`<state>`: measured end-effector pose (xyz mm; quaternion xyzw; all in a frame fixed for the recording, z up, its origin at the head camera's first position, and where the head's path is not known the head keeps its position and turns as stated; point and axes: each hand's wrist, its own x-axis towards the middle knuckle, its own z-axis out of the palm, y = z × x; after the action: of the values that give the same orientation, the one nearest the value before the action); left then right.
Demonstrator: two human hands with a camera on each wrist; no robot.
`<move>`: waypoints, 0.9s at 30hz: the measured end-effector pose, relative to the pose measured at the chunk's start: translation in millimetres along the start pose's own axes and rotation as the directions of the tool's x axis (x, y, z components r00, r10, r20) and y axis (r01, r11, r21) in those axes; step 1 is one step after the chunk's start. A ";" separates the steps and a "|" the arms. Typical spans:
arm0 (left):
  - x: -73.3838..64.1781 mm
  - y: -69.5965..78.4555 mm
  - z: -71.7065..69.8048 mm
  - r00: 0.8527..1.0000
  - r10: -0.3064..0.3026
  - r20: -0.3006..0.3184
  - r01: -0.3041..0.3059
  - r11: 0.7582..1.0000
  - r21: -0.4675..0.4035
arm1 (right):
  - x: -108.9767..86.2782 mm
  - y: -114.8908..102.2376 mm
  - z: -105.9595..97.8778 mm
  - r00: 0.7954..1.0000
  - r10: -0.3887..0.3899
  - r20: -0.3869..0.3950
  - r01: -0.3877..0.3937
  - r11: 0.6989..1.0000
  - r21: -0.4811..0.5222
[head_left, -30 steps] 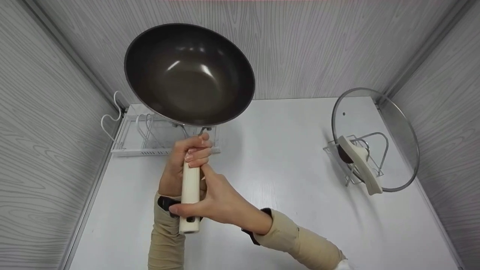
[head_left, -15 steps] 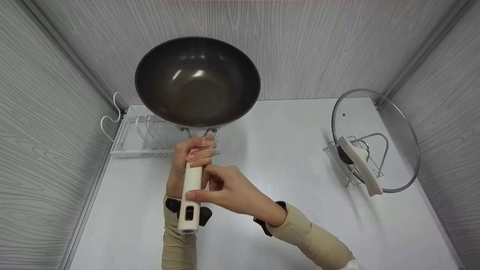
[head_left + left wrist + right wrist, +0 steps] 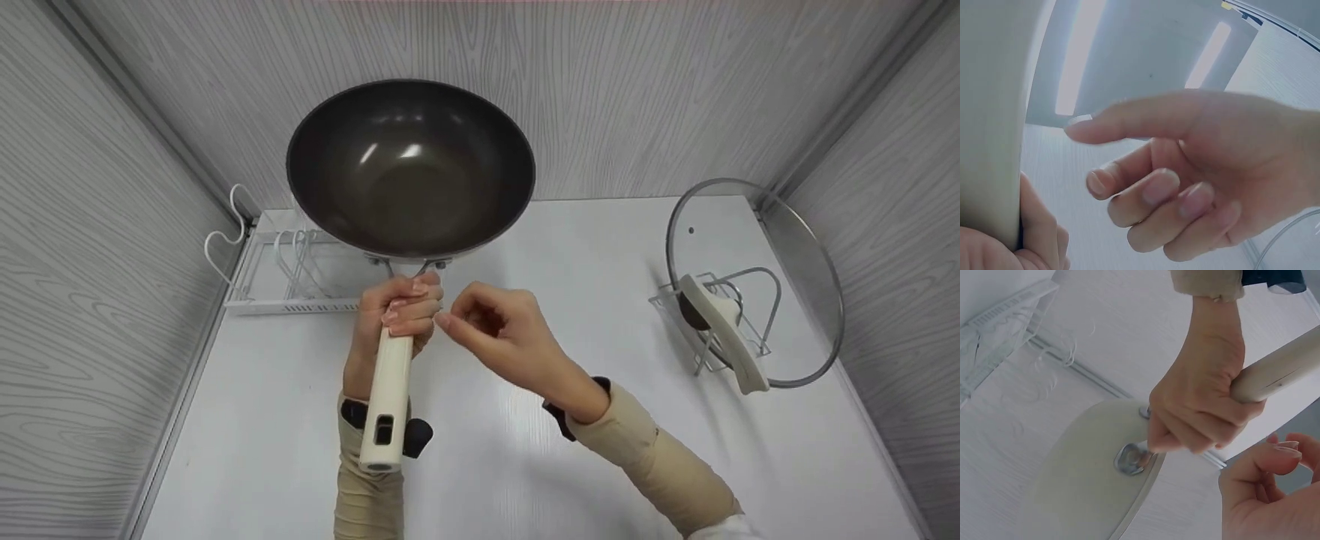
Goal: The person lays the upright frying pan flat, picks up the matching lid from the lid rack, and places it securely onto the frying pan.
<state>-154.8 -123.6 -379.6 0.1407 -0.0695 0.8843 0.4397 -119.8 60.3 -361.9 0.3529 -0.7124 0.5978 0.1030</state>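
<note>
Holding pan (image 3: 411,169) aloft beyond left hand (image 3: 382,313) by gripped handle (image 3: 390,390) | hovering just beside with right hand (image 3: 519,343), loosely curled, empty | presumably calling next for firm left-hand balance

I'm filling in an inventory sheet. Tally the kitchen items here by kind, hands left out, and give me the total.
Pans: 1, the pan in the left hand
Lids: 1, the glass lid
Holders: 2, the white rack and the wire stand
Total: 4
</note>
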 end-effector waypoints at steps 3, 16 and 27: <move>0.5 -1.5 -0.4 1.000 -0.016 0.019 0.016 1.000 0.003 | 9.2 7.2 -16.2 0.992 -0.091 -0.086 0.081 0.990 -0.112; -1.3 -5.2 -1.2 1.000 -0.020 0.012 0.021 1.000 -0.003 | 62.1 61.9 -97.0 0.894 -0.386 -0.227 0.133 0.713 -0.688; -3.4 -6.8 2.9 1.000 -0.013 0.022 0.013 1.000 0.015 | 116.0 98.1 -138.2 0.976 0.215 -0.016 -0.105 0.408 -0.907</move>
<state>-146.8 -122.8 -377.8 0.1542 -0.0670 0.8803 0.4435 -303.9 147.6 -335.9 0.2032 -0.9558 0.1107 0.1814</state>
